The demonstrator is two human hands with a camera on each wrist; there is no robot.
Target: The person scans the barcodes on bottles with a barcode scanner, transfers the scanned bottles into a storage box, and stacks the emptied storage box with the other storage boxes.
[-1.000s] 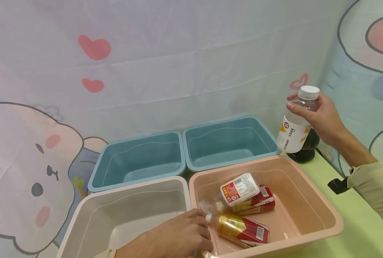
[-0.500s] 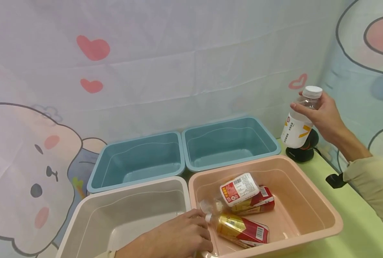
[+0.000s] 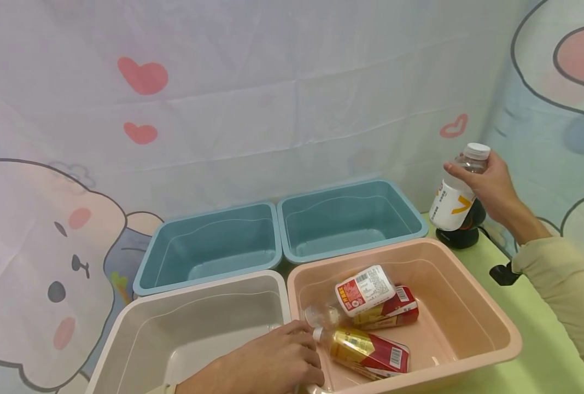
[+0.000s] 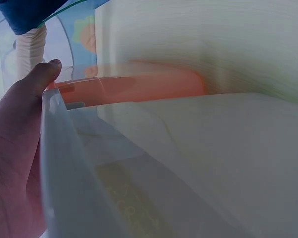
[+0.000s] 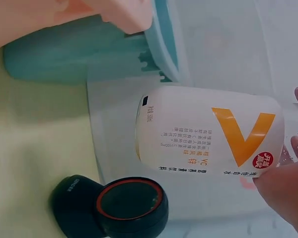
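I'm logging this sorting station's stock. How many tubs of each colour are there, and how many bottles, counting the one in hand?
Teal plastic tubs: 2
Pink plastic tub: 1
White plastic tub: 1
Red-labelled bottles lying in the pink tub: 3
White-labelled bottle with a white cap, gripped by the right hand: 1
Total: 8
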